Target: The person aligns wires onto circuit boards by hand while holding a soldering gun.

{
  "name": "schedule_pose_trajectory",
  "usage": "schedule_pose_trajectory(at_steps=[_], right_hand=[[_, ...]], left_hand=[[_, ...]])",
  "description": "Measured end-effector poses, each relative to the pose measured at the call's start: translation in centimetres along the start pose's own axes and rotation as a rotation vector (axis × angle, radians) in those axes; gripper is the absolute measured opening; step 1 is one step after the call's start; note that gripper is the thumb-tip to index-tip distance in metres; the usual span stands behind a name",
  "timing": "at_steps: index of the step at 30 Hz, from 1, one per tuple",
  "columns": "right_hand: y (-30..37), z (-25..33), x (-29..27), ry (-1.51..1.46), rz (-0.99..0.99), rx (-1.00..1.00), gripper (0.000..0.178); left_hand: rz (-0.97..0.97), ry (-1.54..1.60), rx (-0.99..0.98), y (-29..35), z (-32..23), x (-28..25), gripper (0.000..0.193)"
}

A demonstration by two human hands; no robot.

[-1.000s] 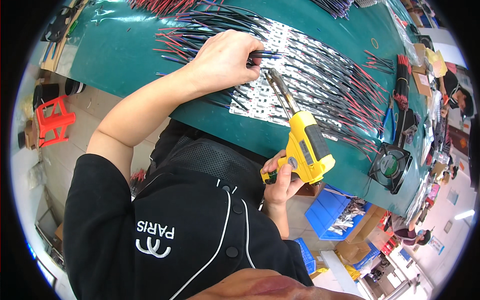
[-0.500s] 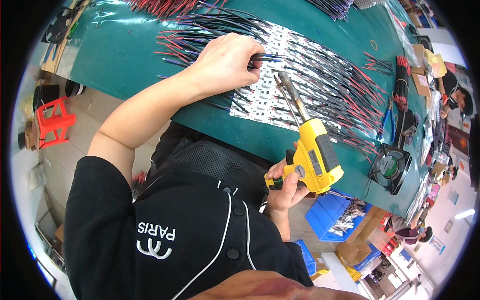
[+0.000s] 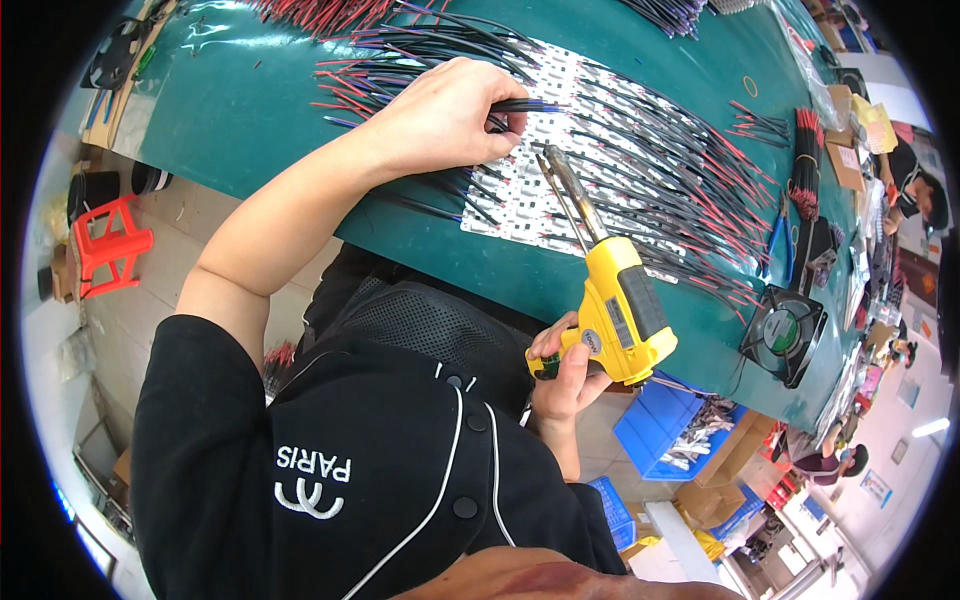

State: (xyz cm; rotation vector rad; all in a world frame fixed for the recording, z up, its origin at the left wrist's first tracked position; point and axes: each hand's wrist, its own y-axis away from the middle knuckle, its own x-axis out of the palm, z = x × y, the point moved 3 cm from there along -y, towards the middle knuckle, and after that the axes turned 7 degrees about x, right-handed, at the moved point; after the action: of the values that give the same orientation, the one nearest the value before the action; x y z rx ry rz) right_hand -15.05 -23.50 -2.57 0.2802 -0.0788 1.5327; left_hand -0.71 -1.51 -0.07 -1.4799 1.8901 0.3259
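My left hand (image 3: 455,115) is closed on a small bunch of black wires (image 3: 530,106), whose ends stick out to the right over the white circuit boards (image 3: 515,205). In my right hand (image 3: 568,378) is a yellow soldering gun (image 3: 622,310), gripped by its handle. The gun's metal tip (image 3: 560,165) points up and left above the boards, just below and right of my left fingers. I cannot tell whether the tip touches a board. Rows of black wires with red ends (image 3: 690,190) run out from the boards to the right; more wires lie under my left forearm.
A green-topped table (image 3: 250,130) carries the work. Red wires (image 3: 320,12) lie at the far edge. At the right are a fan (image 3: 783,335), blue-handled pliers (image 3: 780,240) and a wire bundle (image 3: 804,165). A red stool (image 3: 108,245) and blue bin (image 3: 650,430) stand below table level.
The soldering gun has shifted slightly left and its tip a little up. My left hand has risen slightly with the wires still in its fingers.
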Motion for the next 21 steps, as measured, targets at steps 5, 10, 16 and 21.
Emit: schedule_pose_trajectory(at_steps=[5,10,16,21], right_hand=[[-0.08,0.09,0.17,0.027,0.005,0.012,0.042],[-0.06,-0.10,0.12,0.057,0.017,0.031,0.042],[-0.14,0.13,0.52,0.055,-0.004,-0.008,0.044],[0.07,0.33,0.39,0.062,-0.055,0.042,0.049]], left_hand=[[0.002,-0.032,0.060,-0.01,0.04,0.03,0.013],[-0.018,-0.088,0.126,0.13,0.07,0.20,0.015],[-0.056,-0.190,0.193,0.17,-0.35,0.34,0.018],[-0.021,-0.200,0.158,0.13,-0.39,0.31,0.019]])
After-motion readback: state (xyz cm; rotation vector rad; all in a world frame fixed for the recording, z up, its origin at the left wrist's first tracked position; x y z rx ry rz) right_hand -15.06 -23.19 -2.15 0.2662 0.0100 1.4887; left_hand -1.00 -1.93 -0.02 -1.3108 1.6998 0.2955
